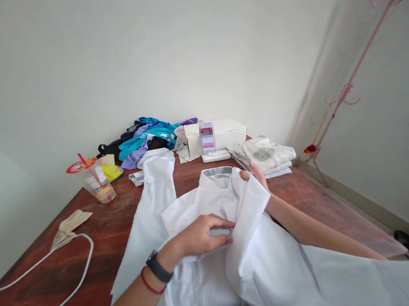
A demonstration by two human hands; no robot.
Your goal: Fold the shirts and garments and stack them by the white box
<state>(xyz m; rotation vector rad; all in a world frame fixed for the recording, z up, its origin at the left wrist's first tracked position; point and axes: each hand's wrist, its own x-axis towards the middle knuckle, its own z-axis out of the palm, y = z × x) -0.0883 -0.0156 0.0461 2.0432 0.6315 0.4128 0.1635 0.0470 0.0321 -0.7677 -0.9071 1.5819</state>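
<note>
A white collared shirt (pixel 189 281) lies spread on the dark wooden table (pixel 38 277), collar toward the wall and one sleeve stretched to the far left. My left hand (pixel 202 233), with a dark watch and a red band on the wrist, pinches the shirt's front near the middle. My right hand (pixel 252 173) grips the shirt's right front panel near the collar and holds that panel lifted and folded over.
A pile of blue, purple and black clothes (pixel 144 137) sits at the back. A white box (pixel 217 134) and folded pale garments (pixel 265 155) are on the far right. A plastic cup with a red straw (pixel 96 181), a beige cloth (pixel 68 225) and a white cable (pixel 57 280) lie left. A pink coat stand (pixel 351 84) rises at right.
</note>
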